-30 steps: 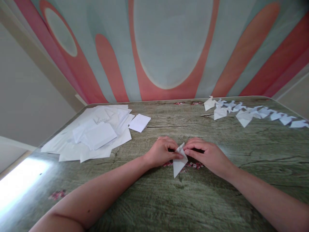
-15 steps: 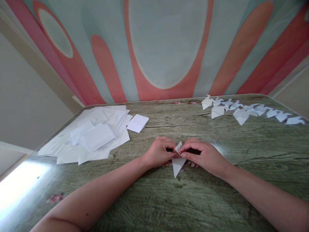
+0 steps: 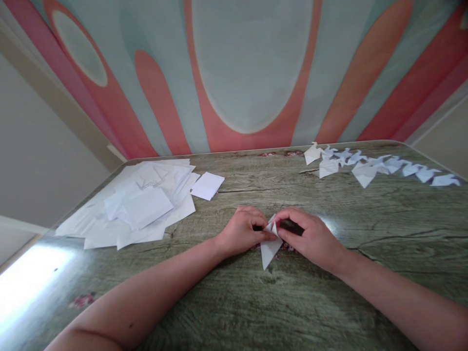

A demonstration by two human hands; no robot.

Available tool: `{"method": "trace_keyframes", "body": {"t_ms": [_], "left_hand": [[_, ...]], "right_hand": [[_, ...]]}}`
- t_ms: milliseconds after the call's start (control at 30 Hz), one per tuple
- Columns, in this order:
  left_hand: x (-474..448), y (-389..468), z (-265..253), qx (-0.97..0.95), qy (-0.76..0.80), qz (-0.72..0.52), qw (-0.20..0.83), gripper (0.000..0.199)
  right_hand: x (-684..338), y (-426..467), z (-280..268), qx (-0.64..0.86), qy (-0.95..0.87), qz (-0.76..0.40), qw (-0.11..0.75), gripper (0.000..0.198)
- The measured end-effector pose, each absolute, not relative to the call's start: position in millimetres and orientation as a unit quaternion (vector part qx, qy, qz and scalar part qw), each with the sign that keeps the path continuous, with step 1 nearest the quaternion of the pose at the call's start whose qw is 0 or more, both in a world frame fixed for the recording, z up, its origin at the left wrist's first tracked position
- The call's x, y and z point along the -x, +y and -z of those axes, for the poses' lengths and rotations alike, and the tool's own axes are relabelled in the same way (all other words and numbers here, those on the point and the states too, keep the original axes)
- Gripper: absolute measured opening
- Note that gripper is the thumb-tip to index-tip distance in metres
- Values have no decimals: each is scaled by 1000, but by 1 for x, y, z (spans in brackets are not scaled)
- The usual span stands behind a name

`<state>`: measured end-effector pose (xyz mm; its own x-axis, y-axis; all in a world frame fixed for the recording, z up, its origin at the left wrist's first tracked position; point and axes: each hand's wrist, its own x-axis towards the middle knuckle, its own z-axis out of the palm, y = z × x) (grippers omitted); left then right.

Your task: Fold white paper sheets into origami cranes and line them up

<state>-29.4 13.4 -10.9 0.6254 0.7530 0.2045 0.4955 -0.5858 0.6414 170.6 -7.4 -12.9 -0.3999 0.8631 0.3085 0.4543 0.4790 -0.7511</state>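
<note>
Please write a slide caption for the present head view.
Left hand and right hand pinch a folded paper, bird-shaped papers beyond at right.

The wood-grained, greenish surface (image 3: pixel 234 312) bears a spread pile of white papers (image 3: pixel 146 209) at left. A small folded square (image 3: pixel 207 185) lies beside it. Folded paper birds (image 3: pixel 364 174) sit far right.

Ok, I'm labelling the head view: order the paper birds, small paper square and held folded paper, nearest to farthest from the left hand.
1. Folded paper: pinched in the left hand.
2. Paper square: beyond that hand, leftward.
3. Paper birds: far back, right.
</note>
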Motion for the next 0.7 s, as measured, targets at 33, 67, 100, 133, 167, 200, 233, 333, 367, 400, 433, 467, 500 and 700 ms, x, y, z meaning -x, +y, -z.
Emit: {"method": "trace_keyframes", "body": {"t_ms": [33, 67, 100, 133, 167, 200, 233, 333, 367, 400, 433, 467, 500, 700], "left_hand": [[29, 13, 11, -857, 366, -237, 274, 18], [29, 13, 11, -854, 370, -240, 277, 19], [29, 14, 11, -849, 374, -244, 282, 20], [29, 14, 11, -844, 378, -248, 287, 20], [29, 14, 11, -840, 382, -251, 292, 21], [29, 14, 11, -837, 384, -253, 295, 20], [29, 14, 11, -836, 386, -254, 296, 19], [29, 13, 12, -836, 388, -251, 297, 16], [29, 13, 12, -835, 388, -249, 298, 15], [29, 13, 12, -835, 390, -248, 299, 15], [29, 13, 12, -834, 392, -248, 300, 14], [29, 13, 12, -833, 393, -248, 301, 12], [29, 13, 12, -831, 395, -250, 301, 11], [27, 13, 14, -812, 395, -284, 323, 19]], "right_hand": [[-171, -7, 14, 420, -784, -288, 353, 17], [-171, -7, 15, 420, -784, -287, 356, 21], [-171, -6, 16, 417, -785, -284, 359, 24], [-172, -5, 16, 413, -787, -280, 363, 26], [-172, -4, 17, 407, -791, -274, 365, 27], [-173, -4, 17, 399, -798, -262, 368, 25], [-173, -3, 17, 390, -806, -247, 370, 23], [-173, -3, 18, 367, -829, -190, 378, 17], [-173, -3, 18, 361, -833, -173, 381, 15], [-174, -3, 18, 357, -837, -159, 383, 14], [-174, -2, 17, 353, -841, -147, 384, 13], [-174, -2, 17, 350, -844, -136, 384, 11], [-175, -2, 17, 347, -846, -127, 385, 10], [-174, -1, 15, 345, -848, -100, 389, 9]]}}
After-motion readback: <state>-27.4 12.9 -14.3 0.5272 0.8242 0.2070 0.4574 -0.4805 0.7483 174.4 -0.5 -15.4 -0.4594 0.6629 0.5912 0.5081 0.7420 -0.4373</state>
